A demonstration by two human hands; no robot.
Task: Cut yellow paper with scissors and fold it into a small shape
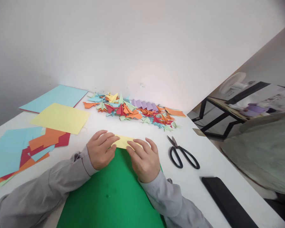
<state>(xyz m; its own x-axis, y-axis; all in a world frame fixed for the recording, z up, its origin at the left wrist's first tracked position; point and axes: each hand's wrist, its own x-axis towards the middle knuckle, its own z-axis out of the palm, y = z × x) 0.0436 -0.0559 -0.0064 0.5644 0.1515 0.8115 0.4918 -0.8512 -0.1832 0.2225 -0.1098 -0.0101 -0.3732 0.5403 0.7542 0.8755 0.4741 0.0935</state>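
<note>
a good deal of folding looks done: a long heap of folded paper shapes (pixel 120 110) in many colours lies along the back of the bench (pixel 133 128), with a pleated purple strip (pixel 144 104) among them. the piece in hand seems far less advanced — a yellow paper strip (pixel 121 142), plain and narrow, at the far end of the green mat (pixel 106 199), with none of the heap's points or wings showing. the left hand (pixel 101 151) pinches its left end between thumb and bent fingers; the right hand (pixel 144 158) has the other end in a like pinch, both closed only as far as the thin paper needs. plenty of stock appears unworked: a yellow sheet (pixel 61 118), light blue sheets (pixel 54 98) and loose cut pieces (pixel 47 139) lie flat on the left. the scissors (pixel 176 147) rest untouched at right, blades slightly apart — near a black case (pixel 225 199).
</note>
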